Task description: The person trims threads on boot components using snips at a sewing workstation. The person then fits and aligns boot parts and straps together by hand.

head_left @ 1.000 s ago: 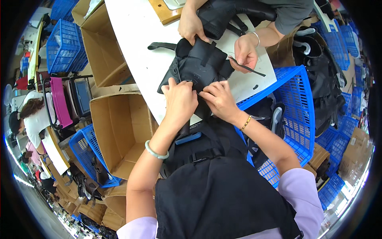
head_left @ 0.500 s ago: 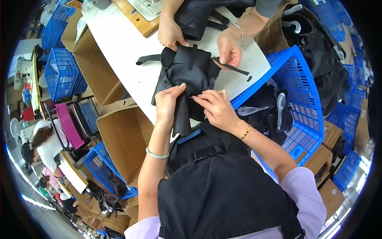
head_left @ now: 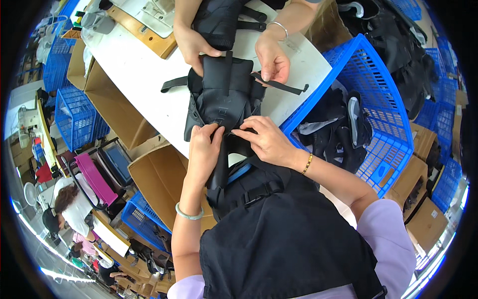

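Your left hand pinches the black piece; right hand just beside, can't tell its grip; uneven tugging could pucker it.

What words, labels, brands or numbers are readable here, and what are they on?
None can be read clearly.
Black piece on the white table: faint small marks, too indistinct to read.
Cardboard box at the right: a small pale label, too small to read.
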`<action>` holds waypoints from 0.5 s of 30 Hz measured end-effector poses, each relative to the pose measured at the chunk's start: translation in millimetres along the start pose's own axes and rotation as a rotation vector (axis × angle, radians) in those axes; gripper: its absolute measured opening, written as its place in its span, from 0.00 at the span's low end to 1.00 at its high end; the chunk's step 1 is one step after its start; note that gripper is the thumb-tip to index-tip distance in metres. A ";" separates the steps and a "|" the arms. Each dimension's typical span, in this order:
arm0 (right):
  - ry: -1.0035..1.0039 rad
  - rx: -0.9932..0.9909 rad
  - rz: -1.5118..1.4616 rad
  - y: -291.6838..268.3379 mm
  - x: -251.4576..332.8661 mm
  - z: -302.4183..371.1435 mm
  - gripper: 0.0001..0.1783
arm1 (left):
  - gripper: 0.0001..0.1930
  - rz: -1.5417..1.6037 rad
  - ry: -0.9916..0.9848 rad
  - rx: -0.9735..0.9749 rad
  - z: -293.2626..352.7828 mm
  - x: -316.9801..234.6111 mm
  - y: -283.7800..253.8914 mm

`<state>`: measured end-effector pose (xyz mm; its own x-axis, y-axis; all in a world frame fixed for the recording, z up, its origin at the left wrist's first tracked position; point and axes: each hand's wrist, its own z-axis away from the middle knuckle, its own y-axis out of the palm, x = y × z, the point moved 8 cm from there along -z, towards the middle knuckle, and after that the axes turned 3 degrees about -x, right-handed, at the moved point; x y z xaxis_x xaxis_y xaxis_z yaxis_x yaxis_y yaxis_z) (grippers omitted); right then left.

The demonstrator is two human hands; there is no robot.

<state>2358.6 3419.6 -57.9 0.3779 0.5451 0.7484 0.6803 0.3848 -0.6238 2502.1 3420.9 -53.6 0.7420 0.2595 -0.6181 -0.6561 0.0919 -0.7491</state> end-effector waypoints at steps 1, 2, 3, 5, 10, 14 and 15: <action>0.006 -0.004 -0.017 0.4 -0.3 1.0 0.22 | 0.10 -0.002 0.005 0.005 0.0 0.0 0.7; 0.012 -0.008 -0.033 0.5 -0.6 1.7 0.22 | 0.11 0.034 -0.066 0.005 0.1 7.2 1.9; 0.015 -0.013 -0.032 -0.1 -0.2 1.0 0.22 | 0.12 0.070 -0.138 0.004 0.8 14.9 3.0; -0.014 -0.010 -0.012 -1.3 4.5 -1.0 0.21 | 0.12 0.174 -0.192 -0.002 2.7 29.1 8.4; 0.002 0.020 -0.032 1.1 15.7 0.2 0.22 | 0.12 0.544 -0.454 0.040 14.7 40.0 7.3; -0.031 -0.013 -0.046 -0.7 29.4 -0.4 0.23 | 0.10 0.739 -0.582 -0.036 29.1 49.2 3.6; -0.031 -0.012 -0.017 -0.9 30.3 -0.9 0.23 | 0.10 0.814 -0.610 -0.066 31.8 49.5 4.3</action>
<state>2370.0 3435.1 -34.5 0.3467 0.5610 0.7517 0.6940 0.3857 -0.6079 2531.7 3464.8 -79.9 -0.1348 0.6674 -0.7324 -0.9078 -0.3794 -0.1786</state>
